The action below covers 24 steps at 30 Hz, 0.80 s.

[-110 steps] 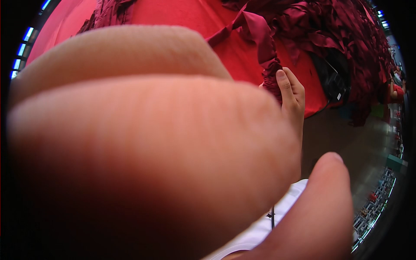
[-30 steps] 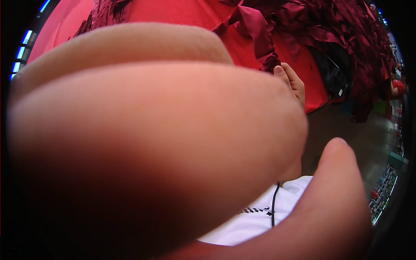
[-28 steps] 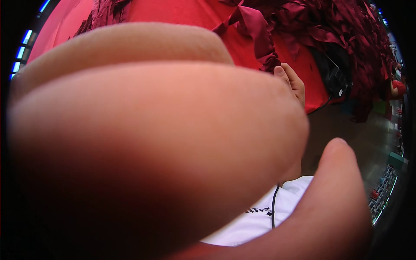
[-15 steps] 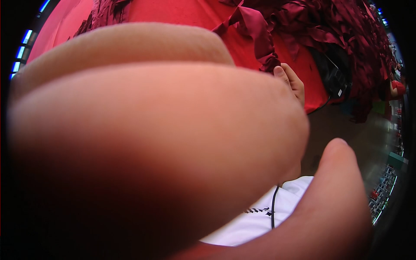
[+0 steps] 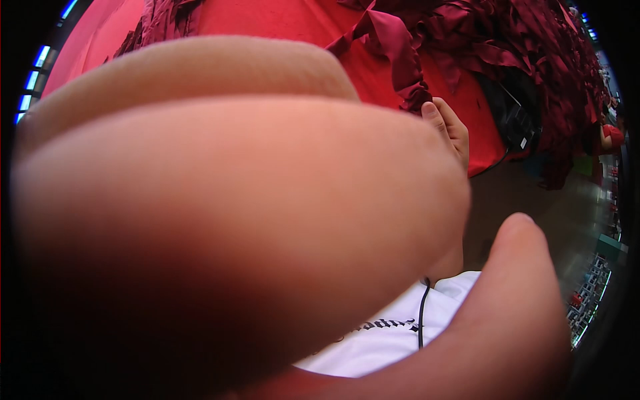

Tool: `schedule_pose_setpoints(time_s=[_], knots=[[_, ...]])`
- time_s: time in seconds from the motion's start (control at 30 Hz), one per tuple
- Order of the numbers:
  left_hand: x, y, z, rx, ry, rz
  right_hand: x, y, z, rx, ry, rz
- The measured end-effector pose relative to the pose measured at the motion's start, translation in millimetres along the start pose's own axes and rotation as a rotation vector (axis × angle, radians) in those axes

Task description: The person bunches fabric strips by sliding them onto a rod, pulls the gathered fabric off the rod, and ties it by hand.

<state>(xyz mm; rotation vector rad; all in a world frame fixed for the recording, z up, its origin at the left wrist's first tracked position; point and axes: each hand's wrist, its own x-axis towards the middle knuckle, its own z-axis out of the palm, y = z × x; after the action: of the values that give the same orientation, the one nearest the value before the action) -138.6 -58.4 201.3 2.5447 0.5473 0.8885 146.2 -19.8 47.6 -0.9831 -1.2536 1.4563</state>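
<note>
Very near the lens, my left hand (image 5: 253, 187) fills much of the view, blurred. Its fingers stretch across toward the right, and its thumb stands apart at lower right; I see nothing between them. Further off, my right hand (image 5: 450, 127) pinches the gathered end of a maroon satin fabric strip (image 5: 393, 47) between thumb and fingers. From there the strip runs up and folds over the red tabletop (image 5: 287, 20). My left hand hides part of the right wrist and forearm.
A big heap of maroon strips (image 5: 527, 40) covers the upper right and hangs over the edge. A black device (image 5: 517, 110) with a cable lies beside it. More maroon fabric (image 5: 163, 23) is at upper left. My white shirt (image 5: 387, 340) and a black cord (image 5: 421, 313) show below.
My left hand has shifted very slightly to the left, so more of the shirt's lettering shows. The right hand and the fabric strip look almost the same.
</note>
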Motion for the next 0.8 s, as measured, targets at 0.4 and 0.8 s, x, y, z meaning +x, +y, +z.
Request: schedule_pose_setpoints(time_s=[0.4,0.8], knots=[[-4.5,12.3,-11.4,0.058,-0.014,0.001,-0.5,0.6,-2.5,-0.048,-0.013,-0.016],[-1.8,32.1,-7.6,0.072,0.012,0.012,-0.2,1.4,-0.8,-0.051,0.014,-0.014]])
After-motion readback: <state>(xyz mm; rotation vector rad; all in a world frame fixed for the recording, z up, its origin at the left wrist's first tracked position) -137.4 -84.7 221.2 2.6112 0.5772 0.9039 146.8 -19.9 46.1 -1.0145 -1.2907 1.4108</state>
